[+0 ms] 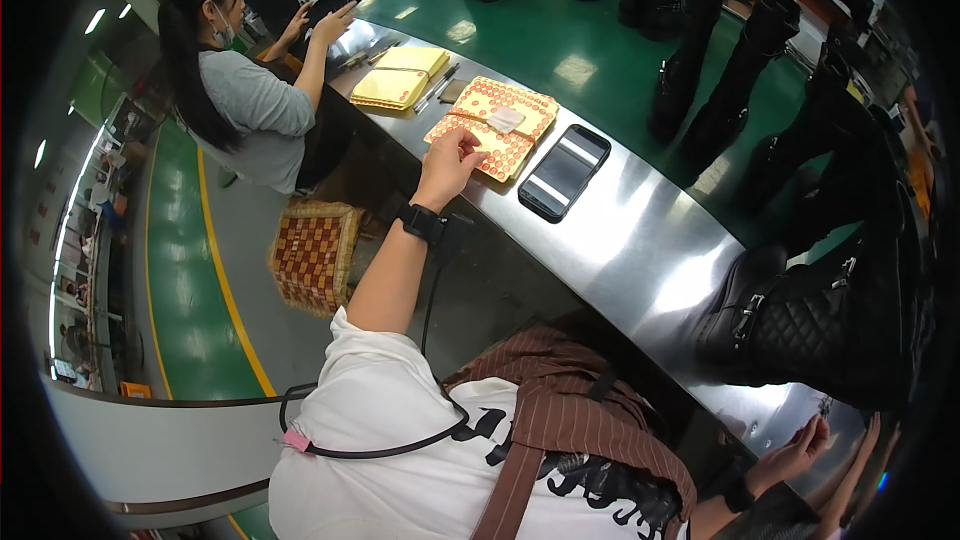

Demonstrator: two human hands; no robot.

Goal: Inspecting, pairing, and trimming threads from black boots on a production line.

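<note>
My left hand (452,162), with a black watch on its wrist, is at the near-left edge of a stack of yellow sheets with rows of round red labels (515,155). Its fingers are curled together, and anything between them is too small to make out. A dark band crosses the stack, and a small pale scrap (506,120) rests on top. At the lower right, my right hand (795,452) is closed at the fingertips just below a black quilted boot (800,325) with buckled straps, lying on the metal table. What it pinches cannot be made out.
On the metal table (640,215) are a black phone (565,173), plain yellow sheets (400,77) and pens (437,87). Tall black boots (692,45) stand beyond. A seated person (250,90) handles a dark piece at left, near a woven-covered stool (315,255).
</note>
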